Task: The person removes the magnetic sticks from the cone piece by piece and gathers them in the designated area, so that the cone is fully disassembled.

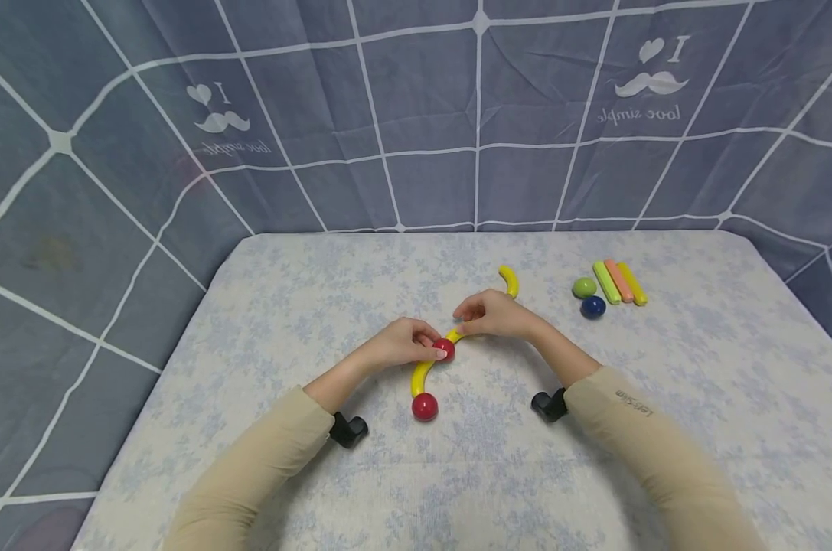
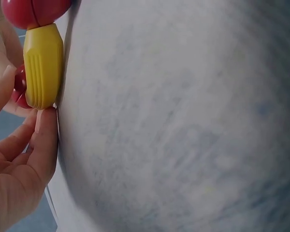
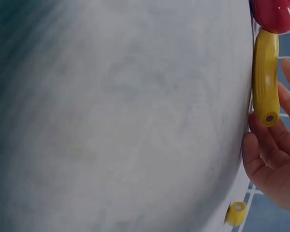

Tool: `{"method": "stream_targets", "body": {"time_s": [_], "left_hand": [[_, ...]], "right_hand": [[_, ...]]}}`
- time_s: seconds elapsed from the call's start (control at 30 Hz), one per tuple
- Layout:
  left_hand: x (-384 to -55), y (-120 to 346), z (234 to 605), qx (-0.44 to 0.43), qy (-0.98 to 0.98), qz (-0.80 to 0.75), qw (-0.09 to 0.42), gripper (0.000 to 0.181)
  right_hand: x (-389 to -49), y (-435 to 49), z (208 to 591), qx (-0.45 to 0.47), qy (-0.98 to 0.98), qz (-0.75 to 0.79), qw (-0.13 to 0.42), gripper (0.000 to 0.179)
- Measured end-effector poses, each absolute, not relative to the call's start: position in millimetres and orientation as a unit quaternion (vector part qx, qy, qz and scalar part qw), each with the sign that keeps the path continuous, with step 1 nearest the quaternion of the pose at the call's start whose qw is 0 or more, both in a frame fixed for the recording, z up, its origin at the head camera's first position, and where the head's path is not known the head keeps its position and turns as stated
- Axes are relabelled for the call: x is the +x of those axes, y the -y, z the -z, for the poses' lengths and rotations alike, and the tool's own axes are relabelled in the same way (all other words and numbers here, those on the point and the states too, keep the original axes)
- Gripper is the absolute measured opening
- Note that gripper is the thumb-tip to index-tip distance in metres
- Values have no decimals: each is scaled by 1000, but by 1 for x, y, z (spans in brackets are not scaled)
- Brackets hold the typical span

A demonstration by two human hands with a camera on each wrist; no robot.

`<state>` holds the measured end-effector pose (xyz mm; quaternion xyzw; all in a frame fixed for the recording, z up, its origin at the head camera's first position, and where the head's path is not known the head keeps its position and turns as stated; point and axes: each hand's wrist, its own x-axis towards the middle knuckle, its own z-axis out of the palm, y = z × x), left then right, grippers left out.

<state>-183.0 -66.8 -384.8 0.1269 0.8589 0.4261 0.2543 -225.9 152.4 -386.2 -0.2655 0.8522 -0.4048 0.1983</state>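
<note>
A glossy red ball (image 1: 444, 349) is pinched between the thumb and fingers of my left hand (image 1: 403, 342). From it a curved yellow stick (image 1: 421, 376) leads down to a second red ball (image 1: 425, 406). Another curved yellow stick (image 3: 266, 79) extends from the held ball toward my right hand (image 1: 500, 313). The right fingers are spread and relaxed beside its free end, which has a small round hole, the thumb at or against it. In the left wrist view, a yellow stick (image 2: 43, 66) partly hides the held ball.
Beyond the right hand lies a loose curved yellow stick (image 1: 509, 282). Farther right are a green ball (image 1: 584, 288), a dark blue ball (image 1: 593, 308) and straight sticks in lime (image 1: 607, 282), orange (image 1: 619, 281) and yellow (image 1: 633, 285). A grey checked curtain (image 1: 429, 184) hangs behind the table.
</note>
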Motion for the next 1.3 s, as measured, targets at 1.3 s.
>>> {"method": "stream_targets", "body": {"time_s": [1.3], "left_hand": [[-180, 63, 389, 130, -866, -423, 233, 25]], "right_hand": [[-201, -152, 386, -321, -862, 331, 213, 6]]}}
